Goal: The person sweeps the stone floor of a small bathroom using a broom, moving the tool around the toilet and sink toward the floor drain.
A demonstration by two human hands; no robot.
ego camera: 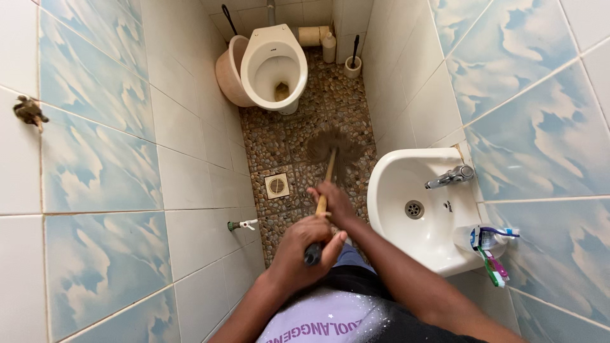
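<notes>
Wooden broom point(328, 170) points away, head-down.

Brown pebbled floor point(286, 136), blue cloud-patterned tiles point(95, 171), white sink point(397, 190), cream toilet point(273, 44), wooden brown-headed broom point(327, 174), lilac shirt point(330, 321).

White bottle point(328, 46) stands beside the toilet point(273, 63).

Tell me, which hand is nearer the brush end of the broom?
The right hand. It grips the broom lower down the stick, closer to the bristles sweeping the pebble floor. The left hand holds the stick's top end.
</notes>
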